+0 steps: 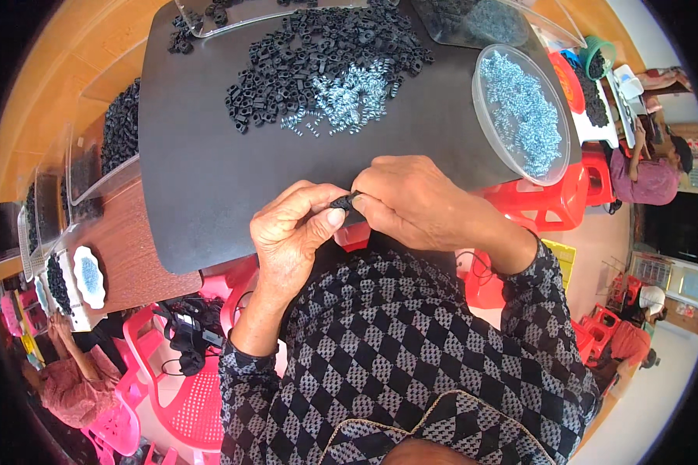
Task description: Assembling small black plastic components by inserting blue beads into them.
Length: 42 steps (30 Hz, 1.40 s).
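In the head view, a small black piece (340, 203) sits between my two hands, at the near edge of the dark table (190, 170). My left hand (293, 222) pinches it from the left between thumb and forefinger; my right hand (413, 200) closes on its other end, thumb against bent forefinger, the remaining fingers curled in. Beyond my fingers lie a heap of black parts (318, 46) and, against its near side, a pile of shiny springs (353, 97). More springs fill the round clear tub (495, 145) to the right.

The piece looks dull, dark and lumpy, with a rough outline, and is short enough that my fingertips nearly cover it.

My thumbs and fingers hide both its ends, so I can't make out its full shape or whether a spring is in it. My right fingertips are partly hidden behind my own knuckles.
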Tool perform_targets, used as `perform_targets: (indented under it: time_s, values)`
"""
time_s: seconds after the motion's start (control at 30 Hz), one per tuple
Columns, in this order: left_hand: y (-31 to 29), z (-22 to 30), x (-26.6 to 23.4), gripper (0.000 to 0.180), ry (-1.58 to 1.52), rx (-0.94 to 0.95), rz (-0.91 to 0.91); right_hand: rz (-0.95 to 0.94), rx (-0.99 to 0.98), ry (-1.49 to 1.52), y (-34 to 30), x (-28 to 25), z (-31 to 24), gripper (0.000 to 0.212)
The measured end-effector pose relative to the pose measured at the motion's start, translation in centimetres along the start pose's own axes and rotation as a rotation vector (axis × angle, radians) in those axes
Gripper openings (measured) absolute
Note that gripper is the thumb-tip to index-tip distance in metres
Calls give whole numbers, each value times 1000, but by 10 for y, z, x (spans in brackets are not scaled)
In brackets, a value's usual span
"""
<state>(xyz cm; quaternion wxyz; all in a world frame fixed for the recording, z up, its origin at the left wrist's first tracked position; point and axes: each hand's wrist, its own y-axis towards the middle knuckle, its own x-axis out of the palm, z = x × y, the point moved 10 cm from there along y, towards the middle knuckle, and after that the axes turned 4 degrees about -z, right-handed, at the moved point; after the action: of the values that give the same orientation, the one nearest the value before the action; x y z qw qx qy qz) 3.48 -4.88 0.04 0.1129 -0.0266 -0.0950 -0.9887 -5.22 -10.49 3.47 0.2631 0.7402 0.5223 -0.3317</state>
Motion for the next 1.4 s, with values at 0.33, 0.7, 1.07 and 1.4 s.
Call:
perform_targets:
  time_s: [0.33, 0.7, 1.07, 1.4]
  values:
    - [-3, 10, -1, 14, 206, 81, 36, -75, -90, -96, 1, 16, -12, 17]
    - [-6, 0, -3, 15, 185, -65, 110, -45, 24, -123, 0, 12, -9, 13]
    - [-13, -24, -8, 16, -84, -203, 234, 213, -43, -311, -5, 21, -20, 35]
    - [-7, -27, -2, 13, -247, -270, 186, 174, 26, -186, -2, 5, -13, 24]
